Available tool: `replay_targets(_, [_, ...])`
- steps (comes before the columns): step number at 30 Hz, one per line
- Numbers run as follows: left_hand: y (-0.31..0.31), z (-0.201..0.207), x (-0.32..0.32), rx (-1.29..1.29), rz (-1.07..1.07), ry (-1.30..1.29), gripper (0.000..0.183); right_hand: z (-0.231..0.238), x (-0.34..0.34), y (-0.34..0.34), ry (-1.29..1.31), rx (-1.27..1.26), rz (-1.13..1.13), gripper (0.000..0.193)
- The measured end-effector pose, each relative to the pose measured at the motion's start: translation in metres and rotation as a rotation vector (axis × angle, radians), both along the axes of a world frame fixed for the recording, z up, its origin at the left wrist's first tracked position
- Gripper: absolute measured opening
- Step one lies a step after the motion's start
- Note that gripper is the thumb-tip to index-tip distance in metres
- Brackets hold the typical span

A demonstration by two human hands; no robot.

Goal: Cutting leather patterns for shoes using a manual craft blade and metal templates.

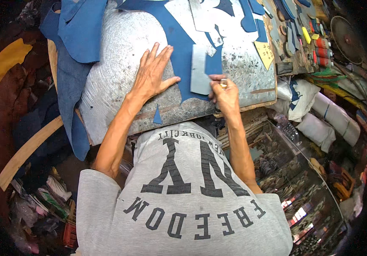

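A metal-topped work board (115,55) lies before me, with a curving piece of blue leather (180,45) across its middle. My left hand (151,77) rests flat on the metal with its fingers spread, and its thumb tip reaches the leather's left edge. On the leather is a pale grey flat template (198,70) with an angled right side. At that template's lower right edge, the fingers of my right hand (225,91) pinch together; whether a small tool is also in them I cannot make out. A small blue triangular scrap (157,115) sits near the board's front edge.
More blue leather (81,34) hangs over the board's left side. White templates (204,17) and a yellow marked template (264,53) lie toward the back and right. Red-labelled bottles (322,52) and a fan (346,38) stand at the far right, near white wrapped bundles (335,117).
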State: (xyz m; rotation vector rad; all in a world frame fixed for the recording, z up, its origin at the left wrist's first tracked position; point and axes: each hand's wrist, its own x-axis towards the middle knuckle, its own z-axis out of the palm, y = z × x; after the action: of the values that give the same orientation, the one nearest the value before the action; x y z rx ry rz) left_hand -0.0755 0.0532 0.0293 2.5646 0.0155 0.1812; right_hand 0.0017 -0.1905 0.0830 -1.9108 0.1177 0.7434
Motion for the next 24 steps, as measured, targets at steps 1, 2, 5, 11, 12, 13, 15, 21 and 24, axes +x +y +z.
replay_targets(1, [0.0, 0.003, 0.004, -0.044, -0.044, -0.024, 0.1, -0.002, -0.004, 0.007, 0.011, 0.004, 0.024, 0.017])
replay_targets(2, [0.001, 0.006, 0.01, -0.061, -0.071, -0.022, 0.105, -0.009, -0.007, 0.013, -0.026, 0.034, 0.022, 0.018])
replay_targets(5, [0.006, -0.001, 0.022, -0.039, -0.18, -0.032, 0.107, -0.013, -0.005, 0.02, -0.042, -0.023, 0.083, 0.019])
replay_targets(11, [0.006, -0.006, 0.025, 0.01, -0.219, -0.006, 0.105, -0.014, -0.011, 0.018, -0.229, -0.129, 0.128, 0.025])
replay_targets(12, [0.006, -0.005, 0.025, 0.031, -0.224, -0.007, 0.103, -0.015, -0.015, 0.015, -0.484, -0.175, 0.188, 0.027])
replay_targets(13, [0.006, -0.004, 0.026, 0.027, -0.227, -0.008, 0.103, -0.012, -0.02, 0.012, -0.483, -0.179, 0.186, 0.027])
replay_targets(15, [0.007, -0.003, 0.027, 0.037, -0.241, 0.015, 0.099, -0.002, -0.031, 0.004, -0.419, -0.297, 0.24, 0.031])
replay_targets(21, [0.008, -0.006, 0.028, 0.027, -0.258, -0.022, 0.096, -0.008, -0.057, 0.003, -0.552, -0.363, 0.287, 0.034])
replay_targets(24, [0.005, -0.006, 0.025, -0.003, -0.239, -0.045, 0.095, -0.007, -0.063, 0.005, -0.576, -0.424, 0.278, 0.033])
